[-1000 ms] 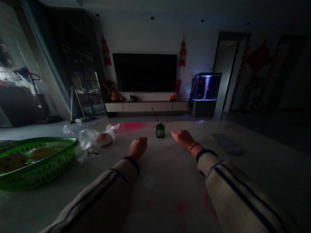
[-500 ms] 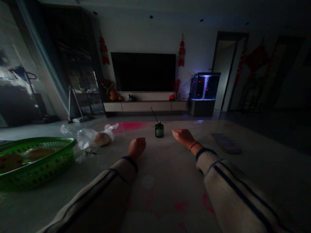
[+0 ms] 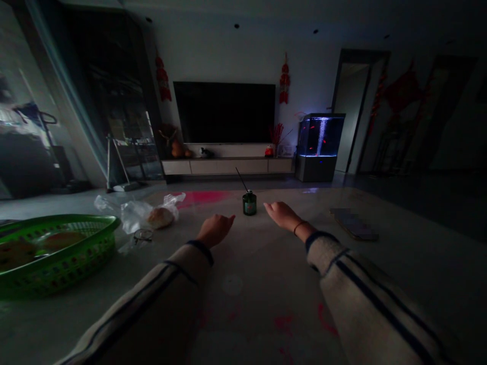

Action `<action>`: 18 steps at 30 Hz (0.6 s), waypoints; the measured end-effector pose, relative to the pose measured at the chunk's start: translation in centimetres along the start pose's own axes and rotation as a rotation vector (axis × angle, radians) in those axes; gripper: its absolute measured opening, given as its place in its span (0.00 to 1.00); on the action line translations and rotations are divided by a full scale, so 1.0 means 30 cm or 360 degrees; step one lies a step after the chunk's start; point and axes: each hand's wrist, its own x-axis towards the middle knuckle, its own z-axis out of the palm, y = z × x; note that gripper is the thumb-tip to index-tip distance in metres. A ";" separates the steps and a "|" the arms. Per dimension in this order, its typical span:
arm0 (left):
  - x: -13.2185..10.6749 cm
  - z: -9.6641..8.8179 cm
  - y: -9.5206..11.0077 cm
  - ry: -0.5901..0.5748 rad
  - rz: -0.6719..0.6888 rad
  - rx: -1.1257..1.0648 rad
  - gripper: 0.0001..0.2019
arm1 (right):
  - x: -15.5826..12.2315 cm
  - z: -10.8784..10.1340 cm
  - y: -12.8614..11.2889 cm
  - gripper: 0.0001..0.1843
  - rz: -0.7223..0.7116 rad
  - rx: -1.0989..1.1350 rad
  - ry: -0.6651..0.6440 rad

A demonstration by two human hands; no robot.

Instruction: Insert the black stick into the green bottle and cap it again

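Observation:
A dark green glass diffuser bottle stands upright on the table, with one thin dark stick leaning out of its neck to the left. My left hand is just to its left and nearer to me, curled into a fist with a fingertip or thumb poking out towards the bottle. On the other side, my right hand, with a thin band at the wrist, is also curled, one digit jutting left. Both hands are apart from the bottle, and nothing shows in either.
On the left are a green plastic basket holding round food, a clear plastic bag with a bun, and glasses. A blurred flat phone-like object lies right. Beyond the table are a television and a lit aquarium.
Both hands have turned slightly and come a little closer to the bottle from each side. A digit now sticks out of each fist. The bottle has not moved.

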 end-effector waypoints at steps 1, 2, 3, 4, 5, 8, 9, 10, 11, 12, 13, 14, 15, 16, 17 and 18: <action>-0.008 0.002 -0.002 0.0015 0.0035 0.0079 0.21 | -0.003 0.011 -0.004 0.20 0.0002 -0.0068 0.0021; -0.016 0.001 -0.002 0.0023 0.0075 0.0210 0.16 | -0.005 0.020 -0.007 0.14 0.0003 -0.0121 0.0010; -0.023 -0.003 0.000 0.0025 0.0111 0.0379 0.18 | -0.008 0.027 -0.010 0.17 0.0013 -0.0209 -0.0008; -0.028 -0.008 0.003 0.0028 0.0136 0.0563 0.23 | -0.011 0.032 -0.013 0.24 0.0028 -0.0315 -0.0037; -0.033 -0.014 0.007 0.0035 0.0149 0.0745 0.29 | -0.014 0.037 -0.016 0.30 0.0038 -0.0427 -0.0068; -0.040 -0.022 0.023 0.0075 0.0174 0.1116 0.37 | -0.020 0.042 -0.025 0.37 0.0031 -0.0736 -0.0099; -0.041 -0.020 0.027 0.0087 0.0179 0.1162 0.38 | -0.021 0.042 -0.028 0.37 0.0022 -0.0790 -0.0085; -0.041 -0.016 0.028 0.0097 0.0174 0.1194 0.38 | -0.022 0.041 -0.030 0.37 0.0016 -0.0836 -0.0068; -0.041 -0.010 0.027 0.0107 0.0163 0.1214 0.38 | -0.023 0.040 -0.031 0.37 0.0015 -0.0879 -0.0054; -0.041 -0.003 0.024 0.0120 0.0142 0.1228 0.37 | -0.024 0.038 -0.031 0.38 0.0015 -0.0919 -0.0046; -0.040 0.004 0.020 0.0129 0.0120 0.1238 0.37 | -0.025 0.036 -0.029 0.38 0.0010 -0.0954 -0.0042; -0.039 0.011 0.015 0.0132 0.0107 0.1242 0.37 | -0.025 0.033 -0.027 0.38 0.0006 -0.0983 -0.0042; -0.038 0.017 0.009 0.0127 0.0098 0.1242 0.37 | -0.026 0.031 -0.023 0.38 0.0002 -0.1002 -0.0047; -0.038 0.021 0.005 0.0114 0.0092 0.1238 0.37 | -0.027 0.029 -0.019 0.37 -0.0006 -0.1011 -0.0051; -0.037 0.025 0.002 0.0095 0.0085 0.1233 0.37 | -0.027 0.028 -0.014 0.37 -0.0015 -0.1011 -0.0058; -0.037 0.027 0.001 0.0079 0.0079 0.1224 0.37 | -0.027 0.029 -0.009 0.37 -0.0030 -0.0999 -0.0063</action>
